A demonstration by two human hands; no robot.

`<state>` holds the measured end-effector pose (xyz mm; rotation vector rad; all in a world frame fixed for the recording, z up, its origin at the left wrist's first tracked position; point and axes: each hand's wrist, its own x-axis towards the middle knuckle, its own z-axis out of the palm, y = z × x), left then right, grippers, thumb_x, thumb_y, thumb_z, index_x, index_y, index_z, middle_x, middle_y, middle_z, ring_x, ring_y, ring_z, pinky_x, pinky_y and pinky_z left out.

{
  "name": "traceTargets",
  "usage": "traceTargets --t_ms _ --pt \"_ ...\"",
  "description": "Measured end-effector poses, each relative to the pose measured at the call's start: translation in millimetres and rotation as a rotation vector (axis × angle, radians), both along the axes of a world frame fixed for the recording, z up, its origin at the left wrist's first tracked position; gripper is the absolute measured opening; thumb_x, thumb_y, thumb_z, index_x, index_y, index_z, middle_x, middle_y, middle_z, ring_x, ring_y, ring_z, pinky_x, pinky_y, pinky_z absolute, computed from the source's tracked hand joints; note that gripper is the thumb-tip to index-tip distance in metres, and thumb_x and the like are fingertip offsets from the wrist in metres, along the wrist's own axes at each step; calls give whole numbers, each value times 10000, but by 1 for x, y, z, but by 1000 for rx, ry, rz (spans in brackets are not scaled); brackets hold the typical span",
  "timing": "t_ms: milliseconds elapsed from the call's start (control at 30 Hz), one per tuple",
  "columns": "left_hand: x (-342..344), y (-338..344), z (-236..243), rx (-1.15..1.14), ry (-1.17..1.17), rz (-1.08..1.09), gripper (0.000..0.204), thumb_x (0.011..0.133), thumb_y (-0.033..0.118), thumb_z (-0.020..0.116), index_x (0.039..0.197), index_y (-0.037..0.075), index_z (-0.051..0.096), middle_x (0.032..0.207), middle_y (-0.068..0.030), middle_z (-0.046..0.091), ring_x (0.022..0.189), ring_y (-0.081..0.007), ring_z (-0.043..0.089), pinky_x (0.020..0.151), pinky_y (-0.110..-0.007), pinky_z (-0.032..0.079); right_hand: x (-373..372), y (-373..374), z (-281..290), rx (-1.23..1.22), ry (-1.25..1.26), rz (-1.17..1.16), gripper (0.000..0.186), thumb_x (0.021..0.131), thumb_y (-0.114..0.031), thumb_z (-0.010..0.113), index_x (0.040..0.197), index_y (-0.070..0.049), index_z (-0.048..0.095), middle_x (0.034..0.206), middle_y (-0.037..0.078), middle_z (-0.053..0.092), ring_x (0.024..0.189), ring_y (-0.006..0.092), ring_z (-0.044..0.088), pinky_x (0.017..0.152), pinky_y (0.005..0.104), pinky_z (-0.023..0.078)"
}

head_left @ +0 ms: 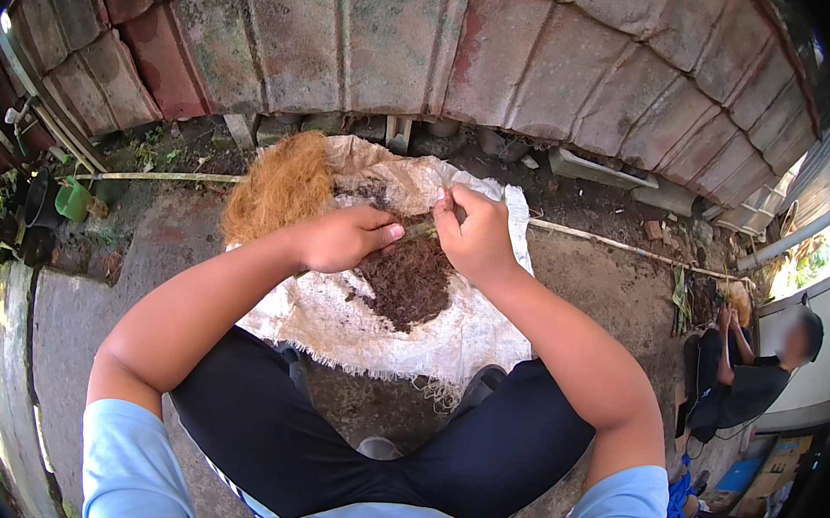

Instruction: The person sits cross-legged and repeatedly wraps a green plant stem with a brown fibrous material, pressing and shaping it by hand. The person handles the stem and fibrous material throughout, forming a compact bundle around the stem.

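The dark heap [408, 286] lies beneath, between left grip [349, 240] and right grip [478, 231].

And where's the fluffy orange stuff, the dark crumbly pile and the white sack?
Fluffy orange stuff [281, 186]: head view, middle of clump.
Dark crumbly pile [409, 285]: head view, its middle.
White sack [478, 332]: head view, bare lower right part.

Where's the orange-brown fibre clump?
In the head view, the clump is at the upper left of the white sack, beyond the left hand.
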<state>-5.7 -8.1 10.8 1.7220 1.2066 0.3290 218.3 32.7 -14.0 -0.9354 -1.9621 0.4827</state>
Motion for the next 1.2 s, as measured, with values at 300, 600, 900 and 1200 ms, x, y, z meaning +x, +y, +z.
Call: traceTargets --t_ms 300,600,900,1200 --pt "5 1 -8 -179 -110 19 488 1104 434 422 880 33 587 717 -33 524 662 -143 484 643 -331 432 5 8 8 -68 -65 65 223 974 -102 614 807 37 562 674 189 553 577 280 523 566 373 416" --pt "-16 16 -11 -247 -53 42 490 1087 477 446 872 57 578 718 -6 528 669 -137 493 649 -328 432 28 12 -1 -532 11 414 208 944 -113 691 1124 -58 602 1136 43 621 847 144 607 739 343 504" --pt "-5 7 -2 -73 -23 -121 483 1111 429 401 858 43 545 706 -1 546 644 -121 463 632 -303 414 19 1 9 -116 -321 217 325 736 -74 797 987 -55 592 887 147 650 860 340 664 757 425 517" --pt "0 2 4 -127 -36 -56 445 1114 385 419 878 32 551 719 3 494 675 -123 459 666 -314 418 13 4 11 30 -351 118 251 666 -60 762 852 -26 597 827 172 616 795 398 636 690 454 507"
